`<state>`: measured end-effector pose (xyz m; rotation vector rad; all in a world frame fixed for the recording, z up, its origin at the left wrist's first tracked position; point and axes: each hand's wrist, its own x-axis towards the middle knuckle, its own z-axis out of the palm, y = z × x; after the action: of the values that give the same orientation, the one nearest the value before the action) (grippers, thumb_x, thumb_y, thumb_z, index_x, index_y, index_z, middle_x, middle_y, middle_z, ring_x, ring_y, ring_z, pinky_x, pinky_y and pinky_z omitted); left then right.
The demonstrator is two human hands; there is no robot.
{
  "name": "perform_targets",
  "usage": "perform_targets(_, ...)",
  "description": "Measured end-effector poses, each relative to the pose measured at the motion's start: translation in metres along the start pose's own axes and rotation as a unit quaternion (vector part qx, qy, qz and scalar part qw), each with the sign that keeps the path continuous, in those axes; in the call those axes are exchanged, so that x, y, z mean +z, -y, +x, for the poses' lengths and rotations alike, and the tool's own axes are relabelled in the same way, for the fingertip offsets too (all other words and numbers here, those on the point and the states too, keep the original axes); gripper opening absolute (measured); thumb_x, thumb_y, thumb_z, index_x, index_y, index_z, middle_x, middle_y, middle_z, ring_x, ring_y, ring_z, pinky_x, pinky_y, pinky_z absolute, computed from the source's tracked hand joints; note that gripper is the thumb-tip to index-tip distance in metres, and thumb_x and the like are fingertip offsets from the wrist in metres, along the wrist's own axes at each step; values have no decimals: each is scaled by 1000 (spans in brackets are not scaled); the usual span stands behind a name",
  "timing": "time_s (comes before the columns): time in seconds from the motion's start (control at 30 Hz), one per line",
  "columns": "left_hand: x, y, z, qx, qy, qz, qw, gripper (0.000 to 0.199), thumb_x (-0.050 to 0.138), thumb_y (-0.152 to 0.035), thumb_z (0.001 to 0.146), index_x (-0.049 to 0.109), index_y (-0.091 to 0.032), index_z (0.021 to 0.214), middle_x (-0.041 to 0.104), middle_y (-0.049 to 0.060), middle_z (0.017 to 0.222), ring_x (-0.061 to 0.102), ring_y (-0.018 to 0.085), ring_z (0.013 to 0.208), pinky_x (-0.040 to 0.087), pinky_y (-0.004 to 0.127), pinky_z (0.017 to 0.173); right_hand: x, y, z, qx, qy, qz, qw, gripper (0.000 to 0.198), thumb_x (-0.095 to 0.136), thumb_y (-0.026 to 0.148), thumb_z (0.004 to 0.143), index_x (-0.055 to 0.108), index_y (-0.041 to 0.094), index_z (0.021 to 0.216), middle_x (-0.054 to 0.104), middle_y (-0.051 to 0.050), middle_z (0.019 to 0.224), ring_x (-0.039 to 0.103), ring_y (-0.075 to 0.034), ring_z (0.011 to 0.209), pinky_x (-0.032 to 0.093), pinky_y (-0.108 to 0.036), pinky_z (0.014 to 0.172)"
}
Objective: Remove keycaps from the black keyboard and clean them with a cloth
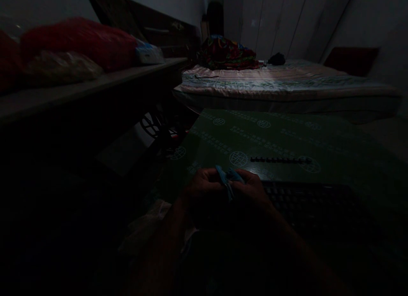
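My left hand [205, 182] and my right hand [250, 186] meet in front of me, fingers closed on a small crumpled piece of blue cloth [227, 183]. Whether anything is wrapped inside it I cannot make out. Under and to the right of my right hand lies a black keyboard [315, 204], partly hidden by my arms. Beyond it, a row of small dark pieces [280, 160], perhaps keycaps, runs across the green board [248, 138]. A pale crumpled cloth [153, 221] lies beside my left forearm.
Along the left runs a raised shelf [127, 77] with red plastic bags [79, 41] and a blue-white packet [149, 52]. A bed [280, 85] with a patterned blanket [228, 53] stands behind the board. The room is very dark.
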<state>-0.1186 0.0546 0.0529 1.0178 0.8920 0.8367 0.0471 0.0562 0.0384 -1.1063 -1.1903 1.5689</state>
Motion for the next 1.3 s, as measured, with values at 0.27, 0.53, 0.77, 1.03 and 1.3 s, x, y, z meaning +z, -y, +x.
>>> perform_targets(0.27,3,-3,0,-3,7,11,1000,37,77,-18,61,68,-13,96,72,9,87,67,19,74,51,27,70,-3,-4,4,-15,2,-45,999,24,66,29,61,68,17,82,59,3,64,52,-12,58,41,-22,53)
perform_targets(0.53,6,-7,-1,-8,17,41,999,40,77,-17,62,66,-14,101,72,9,90,67,20,79,51,28,71,-2,1,4,-9,-12,-54,998,17,65,23,60,68,17,75,59,3,61,51,-11,56,39,-21,50)
perform_targets(0.77,6,-2,2,2,10,-29,1000,39,78,-15,59,65,-13,96,71,8,85,67,20,77,51,29,71,-4,-1,7,1,-20,1,1000,19,64,25,55,66,16,72,58,4,58,49,-10,52,39,-21,48)
perform_targets(1.03,6,0,5,35,-24,-48,998,24,79,-16,57,62,-12,74,67,1,68,63,13,58,50,24,57,-3,-1,6,6,-27,29,999,22,65,25,56,65,16,76,57,4,58,49,-10,51,38,-20,47)
perform_targets(1.3,9,-1,8,43,-104,-12,994,28,79,-21,56,67,-13,81,70,3,78,64,14,65,50,25,63,-4,-3,7,-47,-38,-31,998,31,61,19,58,68,19,88,60,4,66,52,-11,56,41,-21,52)
